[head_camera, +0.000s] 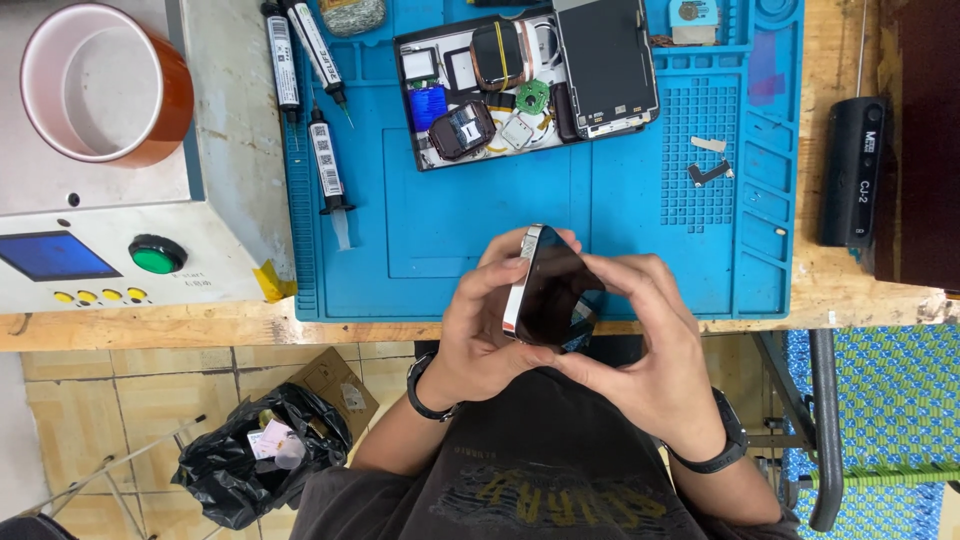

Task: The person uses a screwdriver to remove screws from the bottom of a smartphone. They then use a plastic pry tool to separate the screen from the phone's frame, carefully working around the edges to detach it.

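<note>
A smartphone [548,290] with a dark screen and a silver side frame is held tilted on its edge over the front rim of the blue work mat [450,220]. My left hand [480,330] grips its left side, fingers curled over the frame. My right hand [645,345] holds the right side, thumb and fingers pressed along the screen edge. Both wrists carry dark bands.
On the mat's far side lies a tray [500,90] of small phone parts and a dark screen panel [605,65]. Several glue syringes [325,150] lie at the mat's left. A machine with a green button [157,254] and an orange tape roll [100,80] stands left; a black device [852,170] right.
</note>
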